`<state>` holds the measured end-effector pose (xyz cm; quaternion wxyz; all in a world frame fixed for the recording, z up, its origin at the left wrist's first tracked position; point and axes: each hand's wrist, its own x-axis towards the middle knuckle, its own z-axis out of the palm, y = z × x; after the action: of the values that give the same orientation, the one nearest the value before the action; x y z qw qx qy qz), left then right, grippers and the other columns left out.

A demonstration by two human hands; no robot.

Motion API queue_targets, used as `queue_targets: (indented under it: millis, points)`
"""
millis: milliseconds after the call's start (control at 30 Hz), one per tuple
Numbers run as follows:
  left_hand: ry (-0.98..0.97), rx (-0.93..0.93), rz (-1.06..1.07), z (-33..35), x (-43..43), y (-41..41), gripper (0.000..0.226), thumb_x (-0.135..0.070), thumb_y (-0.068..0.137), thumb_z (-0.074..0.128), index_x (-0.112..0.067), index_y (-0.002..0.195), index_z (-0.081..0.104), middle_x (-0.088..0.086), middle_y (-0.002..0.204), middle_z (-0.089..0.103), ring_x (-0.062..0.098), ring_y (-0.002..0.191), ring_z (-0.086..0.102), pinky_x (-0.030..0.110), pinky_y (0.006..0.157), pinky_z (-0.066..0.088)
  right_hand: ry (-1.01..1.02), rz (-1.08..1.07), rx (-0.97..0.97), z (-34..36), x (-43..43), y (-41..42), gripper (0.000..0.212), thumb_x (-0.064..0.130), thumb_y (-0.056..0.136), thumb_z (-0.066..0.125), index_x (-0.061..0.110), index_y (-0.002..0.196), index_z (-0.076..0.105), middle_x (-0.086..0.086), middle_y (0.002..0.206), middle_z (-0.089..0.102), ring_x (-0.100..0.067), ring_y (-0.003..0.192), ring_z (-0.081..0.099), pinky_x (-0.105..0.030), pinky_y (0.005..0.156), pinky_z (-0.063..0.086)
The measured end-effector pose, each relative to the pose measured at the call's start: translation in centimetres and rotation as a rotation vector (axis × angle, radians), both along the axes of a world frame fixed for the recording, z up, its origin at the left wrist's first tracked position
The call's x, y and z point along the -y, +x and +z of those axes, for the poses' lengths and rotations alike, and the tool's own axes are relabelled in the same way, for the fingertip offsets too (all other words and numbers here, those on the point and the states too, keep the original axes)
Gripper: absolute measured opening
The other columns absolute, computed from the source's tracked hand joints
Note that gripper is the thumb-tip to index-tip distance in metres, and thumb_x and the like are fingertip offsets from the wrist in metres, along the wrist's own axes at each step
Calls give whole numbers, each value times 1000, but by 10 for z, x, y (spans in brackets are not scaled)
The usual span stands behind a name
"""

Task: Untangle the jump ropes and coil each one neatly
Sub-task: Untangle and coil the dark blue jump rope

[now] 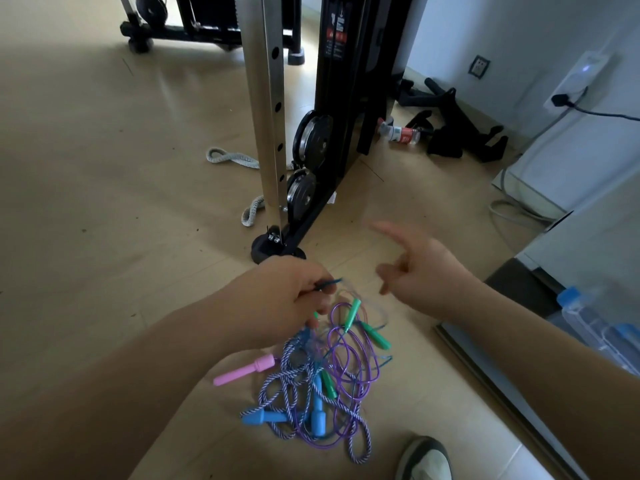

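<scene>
Our left hand (287, 299) pinches a thin dark-blue cord (329, 283) in curled fingers, above the tangle of jump ropes (322, 393) on the near floor (104, 202). Our right hand (429, 282), blurred, holds nothing, forefinger outstretched. We should trace that cord loop by loop, never yanking. We count three ropes, adding a purple cord (341, 344) and a braided rope (349, 415). Handles: two blue handles (317, 415), one pink handle (242, 371), at least three green handles (378, 337).

The right hand (426, 271)'s grip is blurred; the bottom edge cuts off the shoe (424, 459).
</scene>
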<state>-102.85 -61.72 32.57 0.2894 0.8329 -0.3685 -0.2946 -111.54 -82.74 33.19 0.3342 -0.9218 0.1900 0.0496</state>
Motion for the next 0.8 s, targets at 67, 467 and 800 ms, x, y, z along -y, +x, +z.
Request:
queue_targets:
  millis: [67, 467, 800]
  points:
    - [-77, 6, -9, 4, 0, -2, 14, -25, 101, 61, -27, 105, 74, -11, 84, 76, -3, 74, 71, 14, 68, 54, 152, 204, -47, 8, -18, -3, 65, 7, 96, 60, 53, 139, 46, 12, 100, 77, -6, 67, 71, -22, 72, 55]
    - [-355, -24, 98, 9, -6, -1, 13, -14, 96, 68, -19, 102, 78, -8, 75, 77, 2, 69, 73, 22, 69, 60, 284, 281, -38, 1, -27, -2, 12, 28, 101, 58, 33, 102, 69, -2, 77, 75, -14, 65, 73, -22, 63, 55]
    - [98, -156, -112, 6, -4, 5, 7, -23, 94, 71, -21, 98, 77, -8, 80, 76, 0, 72, 70, 20, 74, 57, 382, -262, 237, 9, -19, 8, 25, 18, 106, 48, 15, 89, 66, -7, 69, 70, -30, 54, 73, -39, 56, 59]
